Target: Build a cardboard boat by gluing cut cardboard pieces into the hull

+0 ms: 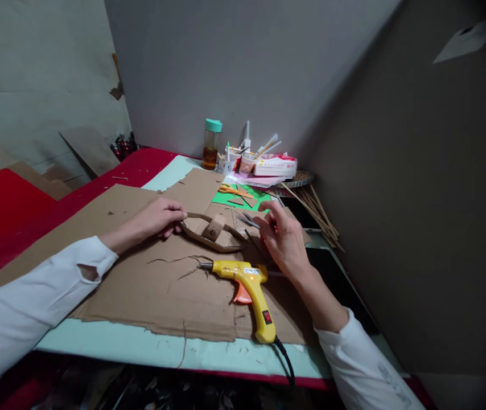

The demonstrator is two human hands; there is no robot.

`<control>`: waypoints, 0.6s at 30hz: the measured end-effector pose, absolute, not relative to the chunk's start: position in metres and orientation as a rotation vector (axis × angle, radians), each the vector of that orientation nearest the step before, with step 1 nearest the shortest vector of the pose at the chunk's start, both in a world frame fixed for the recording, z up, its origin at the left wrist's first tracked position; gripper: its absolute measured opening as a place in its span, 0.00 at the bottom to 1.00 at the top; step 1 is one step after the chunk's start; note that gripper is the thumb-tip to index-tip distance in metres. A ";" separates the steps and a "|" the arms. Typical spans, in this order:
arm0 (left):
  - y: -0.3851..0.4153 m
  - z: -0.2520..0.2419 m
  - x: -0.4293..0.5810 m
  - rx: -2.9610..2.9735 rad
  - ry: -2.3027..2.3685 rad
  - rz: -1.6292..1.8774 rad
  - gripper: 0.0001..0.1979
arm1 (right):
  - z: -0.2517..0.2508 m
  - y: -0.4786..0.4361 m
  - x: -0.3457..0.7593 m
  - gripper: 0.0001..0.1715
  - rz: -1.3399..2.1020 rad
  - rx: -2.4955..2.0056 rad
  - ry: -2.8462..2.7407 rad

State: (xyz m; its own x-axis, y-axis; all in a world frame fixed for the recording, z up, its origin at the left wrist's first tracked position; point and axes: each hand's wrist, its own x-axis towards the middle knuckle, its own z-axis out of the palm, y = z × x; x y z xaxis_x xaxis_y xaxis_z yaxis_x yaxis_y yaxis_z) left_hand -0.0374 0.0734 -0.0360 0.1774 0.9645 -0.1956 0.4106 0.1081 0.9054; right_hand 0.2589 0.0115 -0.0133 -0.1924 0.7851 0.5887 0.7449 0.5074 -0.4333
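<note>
While a cardboard frame is pinched by the left hand, a metal tool is gripped by the right hand. A glue gun is laid nearby.

We see dim, cool light falling softly on the grey back panel, while the right-hand panel sinks into shadow and our view's upper right corner turns black. Beneath the table, gloom hides detail. Wide-angle stretch lengthens the white sleeves; distant small print looks soft to us.
</note>
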 end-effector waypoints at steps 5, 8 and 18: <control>0.079 -0.035 -0.054 1.255 1.400 0.870 0.13 | -0.014 0.011 0.267 0.02 0.061 -1.259 -1.916; 0.083 -0.024 -0.068 1.154 1.385 1.018 0.14 | -0.011 0.012 0.271 0.07 -0.002 -1.297 -1.842; 0.090 -0.009 -0.089 0.909 1.274 1.358 0.18 | 0.016 0.026 0.196 0.09 0.094 -1.297 -2.580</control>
